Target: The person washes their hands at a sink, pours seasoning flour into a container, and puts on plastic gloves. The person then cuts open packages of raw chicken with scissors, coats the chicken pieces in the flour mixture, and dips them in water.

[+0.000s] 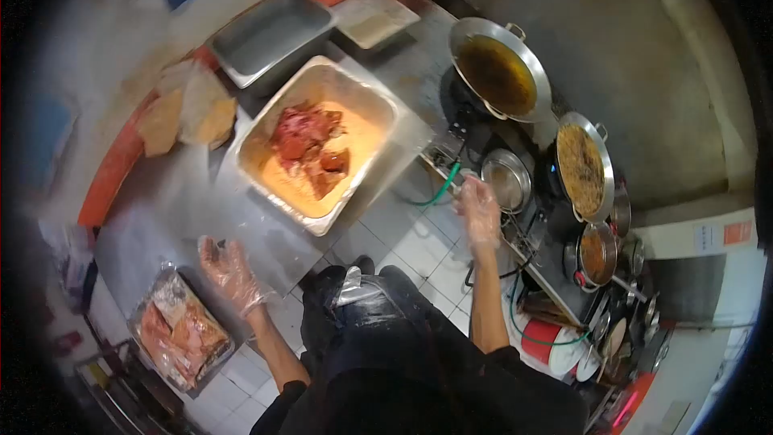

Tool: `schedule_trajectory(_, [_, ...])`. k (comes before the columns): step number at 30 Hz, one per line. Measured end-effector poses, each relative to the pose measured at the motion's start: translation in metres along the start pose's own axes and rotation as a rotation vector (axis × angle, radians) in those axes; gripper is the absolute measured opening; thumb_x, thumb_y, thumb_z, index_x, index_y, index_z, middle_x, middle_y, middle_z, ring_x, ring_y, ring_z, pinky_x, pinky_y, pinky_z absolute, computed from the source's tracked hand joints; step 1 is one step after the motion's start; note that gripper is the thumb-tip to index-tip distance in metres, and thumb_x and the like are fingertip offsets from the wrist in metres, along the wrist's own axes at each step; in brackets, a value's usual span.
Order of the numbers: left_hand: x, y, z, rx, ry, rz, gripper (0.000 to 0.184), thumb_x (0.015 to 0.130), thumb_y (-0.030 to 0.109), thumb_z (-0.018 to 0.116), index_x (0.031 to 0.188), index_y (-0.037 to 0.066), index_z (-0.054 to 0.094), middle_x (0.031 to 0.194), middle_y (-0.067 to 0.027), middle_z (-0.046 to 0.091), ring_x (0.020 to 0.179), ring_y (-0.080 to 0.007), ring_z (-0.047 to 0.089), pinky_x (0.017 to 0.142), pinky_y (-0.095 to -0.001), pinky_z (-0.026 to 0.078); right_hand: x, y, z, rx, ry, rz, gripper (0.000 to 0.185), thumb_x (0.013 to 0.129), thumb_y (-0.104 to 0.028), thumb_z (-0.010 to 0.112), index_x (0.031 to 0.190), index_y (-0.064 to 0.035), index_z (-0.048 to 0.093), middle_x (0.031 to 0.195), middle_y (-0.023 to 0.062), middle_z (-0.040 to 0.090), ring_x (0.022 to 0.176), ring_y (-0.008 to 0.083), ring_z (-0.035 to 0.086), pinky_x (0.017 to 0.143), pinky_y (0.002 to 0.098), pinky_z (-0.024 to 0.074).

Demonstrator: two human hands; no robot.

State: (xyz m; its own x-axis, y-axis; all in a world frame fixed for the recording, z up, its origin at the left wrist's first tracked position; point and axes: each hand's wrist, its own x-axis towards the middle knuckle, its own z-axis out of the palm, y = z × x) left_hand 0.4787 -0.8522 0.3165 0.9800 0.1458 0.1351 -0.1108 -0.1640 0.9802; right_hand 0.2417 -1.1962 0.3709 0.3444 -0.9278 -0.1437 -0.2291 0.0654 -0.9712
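Observation:
My left hand (pixel 229 275), in a clear plastic glove, hovers near the front edge of the steel table with its fingers apart and nothing in them. Below it lies a clear plastic bag of raw meat (pixel 181 334). My right hand (pixel 479 213), also gloved, is at the stove's front edge beside a green hose (pixel 444 185). Its fingers are curled together, and what they hold, if anything, is hidden. A deep steel pan (pixel 385 145) on the table contains pale orange powder, with a heap of red, wet-looking raw meat (pixel 306 141) on top.
An empty steel pan (pixel 274 36) and a shallow tray (pixel 374 20) stand behind. On the stove are a wok of dark oil (pixel 495 72), a wok of frying food (pixel 581 165), a small round pan (pixel 507 181) and a reddish-brown pot (pixel 596 254). Brown paper (pixel 161 121) lies left.

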Motion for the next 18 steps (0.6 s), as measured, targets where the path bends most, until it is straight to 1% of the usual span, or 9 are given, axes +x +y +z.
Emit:
schedule_trajectory(1, [-0.005, 0.002, 0.023, -0.061, -0.059, -0.041, 0.059, 0.090, 0.008, 0.068, 0.141, 0.000, 0.038, 0.148, -0.0176, 0.037, 0.140, -0.0271, 0.033, 0.117, -0.0405, 0.025, 0.018, 0.021, -0.004, 0.013, 0.024, 0.012, 0.035, 0.098, -0.031, 0.058, 0.122, -0.0058, 0.060, 0.096, 0.0084, 0.063, 0.080, 0.0148, 0.060, 0.071, 0.0310, 0.0518])
schedule_trajectory(2, [-0.011, 0.011, 0.043, 0.019, -0.074, -0.066, 0.063, 0.089, 0.009, 0.070, 0.142, -0.001, 0.037, 0.148, -0.0180, 0.038, 0.141, -0.0274, 0.031, 0.118, -0.0401, 0.020, 0.039, 0.054, -0.007, 0.314, -0.010, 0.166, 0.036, 0.098, -0.033, 0.057, 0.120, -0.0043, 0.059, 0.095, 0.0085, 0.063, 0.077, 0.0157, 0.059, 0.069, 0.0317, 0.0519])
schedule_trajectory(3, [-0.013, 0.018, 0.055, 0.024, -0.094, -0.050, 0.063, 0.089, 0.009, 0.070, 0.142, -0.001, 0.037, 0.148, -0.0180, 0.038, 0.141, -0.0274, 0.031, 0.118, -0.0401, 0.020, 0.059, 0.087, -0.007, 0.622, -0.048, 0.310, 0.039, 0.098, -0.036, 0.057, 0.118, -0.0027, 0.059, 0.094, 0.0086, 0.063, 0.075, 0.0167, 0.059, 0.067, 0.0324, 0.0519])
schedule_trajectory(8, [-0.013, 0.045, 0.088, 0.435, -0.180, 0.033, 0.066, 0.087, 0.016, 0.072, 0.141, -0.001, 0.038, 0.147, -0.0204, 0.040, 0.140, -0.0295, 0.035, 0.115, -0.0386, 0.028, 0.153, 0.213, 0.032, 0.934, 0.148, 0.740, 0.038, 0.098, -0.039, 0.055, 0.111, -0.0033, 0.056, 0.094, 0.0090, 0.061, 0.076, 0.0202, 0.058, 0.067, 0.0340, 0.0515])
schedule_trajectory(10, [-0.002, 0.046, 0.101, 0.530, -0.185, 0.115, 0.066, 0.087, 0.017, 0.072, 0.141, 0.000, 0.038, 0.147, -0.0211, 0.040, 0.139, -0.0304, 0.036, 0.115, -0.0390, 0.029, 0.201, 0.309, 0.043, 1.185, 0.068, 0.732, 0.038, 0.099, -0.041, 0.054, 0.109, -0.0040, 0.056, 0.094, 0.0091, 0.061, 0.076, 0.0206, 0.058, 0.069, 0.0345, 0.0517])
schedule_trajectory(12, [0.005, 0.052, 0.111, 0.639, -0.094, 0.034, 0.065, 0.087, 0.017, 0.072, 0.141, 0.000, 0.040, 0.147, -0.0205, 0.041, 0.139, -0.0296, 0.037, 0.114, -0.0386, 0.031, 0.225, 0.344, 0.051, 1.426, 0.052, 0.789, 0.038, 0.100, -0.043, 0.048, 0.104, -0.0070, 0.056, 0.094, 0.0076, 0.061, 0.077, 0.0205, 0.058, 0.072, 0.0362, 0.0521])
schedule_trajectory(15, [0.032, 0.034, 0.119, 0.532, -0.003, 0.035, 0.063, 0.087, 0.017, 0.072, 0.140, 0.001, 0.041, 0.148, -0.0190, 0.041, 0.138, -0.0283, 0.038, 0.114, -0.0379, 0.033, 0.234, 0.327, 0.063, 1.395, 0.298, 0.814, 0.033, 0.102, -0.040, 0.045, 0.101, -0.0098, 0.057, 0.089, 0.0046, 0.061, 0.074, 0.0192, 0.058, 0.070, 0.0338, 0.0523])
schedule_trajectory(16, [0.037, 0.040, 0.126, 0.545, -0.016, 0.049, 0.063, 0.087, 0.017, 0.072, 0.140, 0.001, 0.041, 0.148, -0.0190, 0.041, 0.138, -0.0283, 0.038, 0.114, -0.0379, 0.033, 0.229, 0.340, 0.069, 1.411, 0.313, 0.823, 0.033, 0.102, -0.040, 0.045, 0.101, -0.0098, 0.057, 0.089, 0.0046, 0.061, 0.074, 0.0192, 0.058, 0.070, 0.0338, 0.0523])
schedule_trajectory(18, [0.046, 0.048, 0.141, 0.617, 0.060, 0.016, 0.062, 0.087, 0.012, 0.071, 0.140, 0.001, 0.041, 0.148, -0.0175, 0.040, 0.138, -0.0275, 0.038, 0.115, -0.0376, 0.032, 0.228, 0.348, 0.079, 1.713, 0.152, 0.611, 0.023, 0.098, -0.031, 0.057, 0.093, -0.0084, 0.059, 0.082, 0.0046, 0.062, 0.075, 0.0179, 0.060, 0.066, 0.0297, 0.0529])
